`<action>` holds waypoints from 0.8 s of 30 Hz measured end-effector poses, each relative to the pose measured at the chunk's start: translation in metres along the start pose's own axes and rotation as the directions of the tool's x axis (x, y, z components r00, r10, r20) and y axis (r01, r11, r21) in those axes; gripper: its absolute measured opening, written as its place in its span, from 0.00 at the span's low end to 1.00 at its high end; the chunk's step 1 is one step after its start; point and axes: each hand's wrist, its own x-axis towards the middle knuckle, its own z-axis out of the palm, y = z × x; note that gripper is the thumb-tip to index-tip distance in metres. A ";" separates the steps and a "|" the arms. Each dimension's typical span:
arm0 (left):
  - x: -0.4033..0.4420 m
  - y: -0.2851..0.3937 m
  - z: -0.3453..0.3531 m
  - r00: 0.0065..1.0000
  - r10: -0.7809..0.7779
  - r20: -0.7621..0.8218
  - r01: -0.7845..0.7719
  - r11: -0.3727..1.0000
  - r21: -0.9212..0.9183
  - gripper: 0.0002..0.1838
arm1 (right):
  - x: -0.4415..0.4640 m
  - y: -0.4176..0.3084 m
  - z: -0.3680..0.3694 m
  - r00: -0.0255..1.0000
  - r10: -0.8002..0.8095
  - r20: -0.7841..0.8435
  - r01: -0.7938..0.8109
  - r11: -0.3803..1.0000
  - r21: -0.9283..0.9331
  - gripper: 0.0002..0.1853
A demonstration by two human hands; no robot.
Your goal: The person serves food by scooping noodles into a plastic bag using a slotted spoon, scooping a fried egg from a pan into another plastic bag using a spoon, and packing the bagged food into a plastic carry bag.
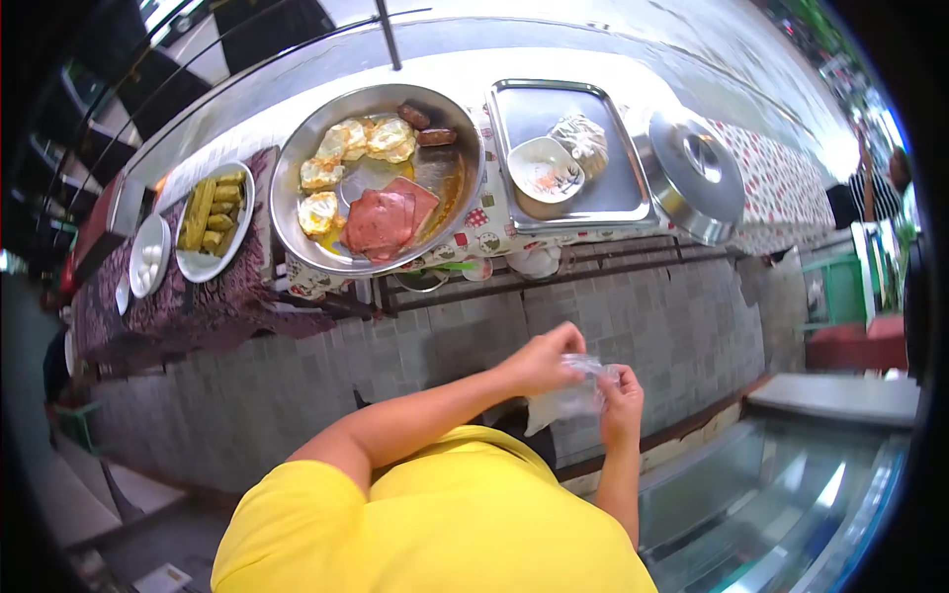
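Observation:
A clear plastic bag hangs in front of my body, gripped near its top edge by both hands. My left hand pinches the bag's left side, fingers curled. On the other side, my right hand holds the bag's rim between thumb and fingers. The bag looks thin and see-through; whether anything is inside cannot be made out. Beyond my hands, on the table, stands a large round metal pan with fried eggs, slices of pink ham and brown sausages.
Right of the pan lie a metal tray holding a white bowl and a bundled plastic bag, then a round metal lid. Leftward are a platter of wrapped yellow-green food and a dish of eggs. A glass case stands behind right.

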 end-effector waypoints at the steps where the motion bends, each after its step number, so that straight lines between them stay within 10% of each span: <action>1: 0.002 0.005 -0.014 1.000 0.001 0.005 -0.001 1.000 -0.018 0.20 | 0.027 -0.002 -0.022 1.000 0.008 -0.006 -0.009 0.990 -0.138 0.10; 3: 0.003 -0.005 -0.030 0.996 0.047 0.080 -0.031 0.980 -0.199 0.21 | 0.071 -0.014 -0.037 0.993 0.009 0.116 0.042 0.900 -0.434 0.11; 5: -0.002 -0.023 -0.033 0.997 0.080 0.009 -0.079 0.957 0.279 0.13 | 0.113 -0.012 -0.031 0.951 0.149 0.272 0.052 0.790 -0.611 0.10; 8: -0.012 -0.085 -0.029 0.874 -0.034 -0.486 0.260 0.877 0.405 0.14 | 0.166 0.008 -0.014 0.760 0.286 0.583 0.256 0.693 -0.674 0.12; 14: -0.017 -0.152 -0.024 0.487 0.043 -0.872 0.507 0.800 0.322 0.29 | 0.223 0.054 0.043 0.329 0.737 0.591 -0.094 0.648 -0.756 0.13; 17: -0.038 -0.216 -0.026 0.380 0.109 -0.918 0.477 0.828 0.295 0.31 | 0.373 0.177 0.000 0.572 0.631 0.525 0.451 0.293 -0.843 0.13; 19: -0.053 -0.238 -0.032 0.314 0.095 -0.945 0.470 0.849 0.242 0.29 | 0.467 0.233 -0.025 0.565 0.388 0.728 0.820 -0.361 -0.445 0.10; 22: -0.074 -0.283 -0.027 0.204 -0.087 -0.975 0.476 0.879 0.021 0.30 | 0.515 0.253 0.000 0.769 0.140 0.623 0.620 -0.396 -0.677 0.09; 24: -0.083 -0.309 -0.022 0.167 -0.126 -0.978 0.472 0.881 -0.033 0.30 | 0.593 0.300 -0.013 0.733 0.026 0.680 0.602 -0.491 -0.630 0.12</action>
